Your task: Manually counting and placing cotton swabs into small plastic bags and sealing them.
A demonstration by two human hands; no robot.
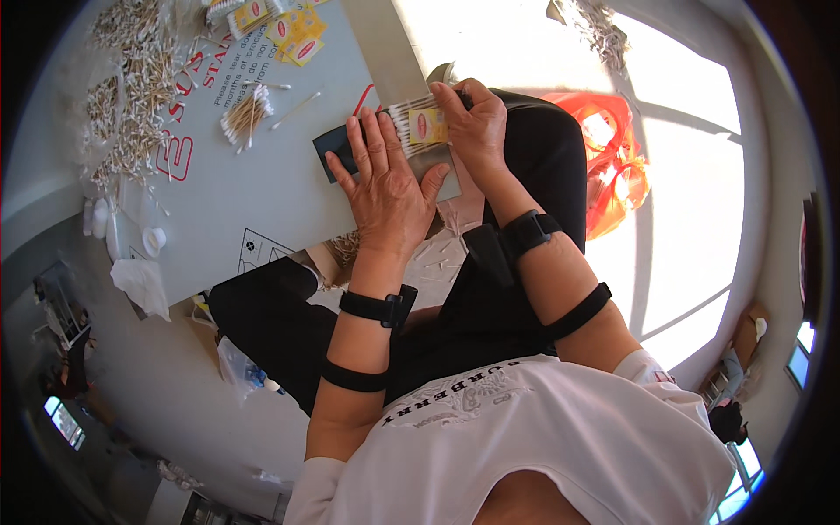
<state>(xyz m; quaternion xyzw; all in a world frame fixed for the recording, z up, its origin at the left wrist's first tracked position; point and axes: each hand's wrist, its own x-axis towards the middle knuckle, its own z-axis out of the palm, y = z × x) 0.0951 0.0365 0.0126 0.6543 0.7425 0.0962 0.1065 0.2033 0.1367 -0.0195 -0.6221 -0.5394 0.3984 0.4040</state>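
My left hand [385,197] lies flat, fingers stretched out, over a flat black piece [337,150] at the near right edge of the table. Its fingertips reach beside a small bundle of cotton swabs [404,122] carrying a yellow label card [426,127]. Closed around the right end of that bundle is my right hand [477,131], thumb on top. A dark edge shows by its fingers; what it belongs to is hidden. To the left, a loose bunch of cotton swabs [248,115] rests on the table, with single swabs beside it.
The grey table sheet [254,192] bears a big heap of cotton swabs [131,87] at left. More yellow cards [297,37] and packed swabs lie at the far edge. A white roll [154,241] sits near the left corner. An orange-red plastic bag [612,166] stands on the floor at right.
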